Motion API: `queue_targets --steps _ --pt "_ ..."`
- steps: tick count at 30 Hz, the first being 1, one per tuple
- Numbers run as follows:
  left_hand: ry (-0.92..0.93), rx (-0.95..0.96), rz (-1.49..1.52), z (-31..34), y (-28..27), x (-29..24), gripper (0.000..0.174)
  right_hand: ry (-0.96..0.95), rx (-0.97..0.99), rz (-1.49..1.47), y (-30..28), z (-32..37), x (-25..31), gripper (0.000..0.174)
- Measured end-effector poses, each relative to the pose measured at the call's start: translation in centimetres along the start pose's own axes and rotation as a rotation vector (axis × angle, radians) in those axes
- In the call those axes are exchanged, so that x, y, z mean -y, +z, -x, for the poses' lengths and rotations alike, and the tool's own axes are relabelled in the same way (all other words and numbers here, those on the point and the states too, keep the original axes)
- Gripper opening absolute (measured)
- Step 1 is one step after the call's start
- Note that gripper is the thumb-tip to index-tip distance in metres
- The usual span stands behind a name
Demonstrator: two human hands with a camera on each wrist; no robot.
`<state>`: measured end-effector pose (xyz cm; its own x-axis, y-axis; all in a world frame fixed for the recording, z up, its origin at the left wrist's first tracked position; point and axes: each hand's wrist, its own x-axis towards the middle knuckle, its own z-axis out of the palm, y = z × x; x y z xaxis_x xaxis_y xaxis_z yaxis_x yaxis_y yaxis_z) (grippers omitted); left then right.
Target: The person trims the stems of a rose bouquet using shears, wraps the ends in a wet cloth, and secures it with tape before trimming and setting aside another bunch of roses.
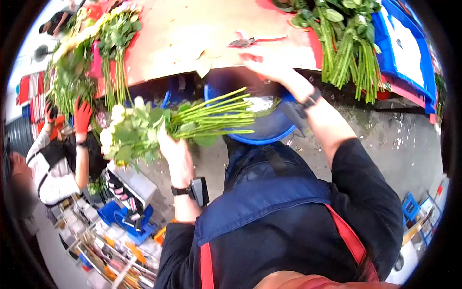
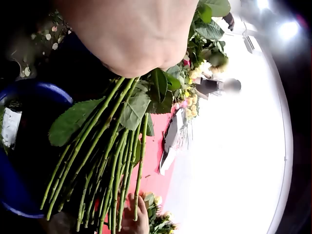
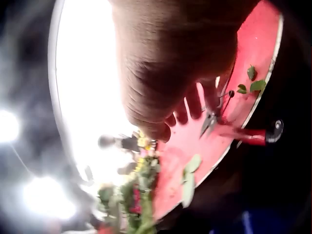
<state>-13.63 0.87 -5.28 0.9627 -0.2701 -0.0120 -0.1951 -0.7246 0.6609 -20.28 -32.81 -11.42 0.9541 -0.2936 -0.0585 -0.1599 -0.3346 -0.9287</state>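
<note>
My left hand (image 1: 174, 151) grips a bunch of roses (image 1: 139, 127), held sideways, with pale cream blooms to the left and bare stems (image 1: 224, 115) to the right. In the left wrist view the long green stems (image 2: 114, 161) hang below the left hand (image 2: 136, 39), with leaves close beside it. My right hand (image 1: 274, 67), blurred, reaches over the front edge of the pink table with its fingers spread loosely. Just past its fingertips lies a pair of pruning shears (image 1: 244, 42) with red handles. The right wrist view also shows the shears (image 3: 210, 122) near the fingers, not gripped.
A blue bucket (image 1: 269, 139) stands below the stems, against the table edge. More stems (image 1: 344, 62) overhang the table (image 1: 192, 19) at right, beside a blue crate (image 1: 385, 48). Loose leaves (image 1: 204, 65) lie near the edge. At left, a person in red gloves (image 1: 83, 118) handles flowers.
</note>
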Motion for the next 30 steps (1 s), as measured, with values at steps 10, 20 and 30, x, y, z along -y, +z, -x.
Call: queue_targets --steps 10,20,30 --pt "-0.581 -0.137 1.304 -2.4 4.1 -1.4 0.034 0.318 0.073 -0.393 0.1 12.2 2.9 0.028" --pt "-0.351 -0.069 1.320 -3.6 9.7 -8.2 0.038 0.653 -0.150 0.005 -0.4 23.6 -6.3 0.025" --pt "-0.356 0.548 1.533 -9.9 18.1 -14.7 0.029 0.075 -0.423 0.811 -3.4 11.6 8.5 0.093"
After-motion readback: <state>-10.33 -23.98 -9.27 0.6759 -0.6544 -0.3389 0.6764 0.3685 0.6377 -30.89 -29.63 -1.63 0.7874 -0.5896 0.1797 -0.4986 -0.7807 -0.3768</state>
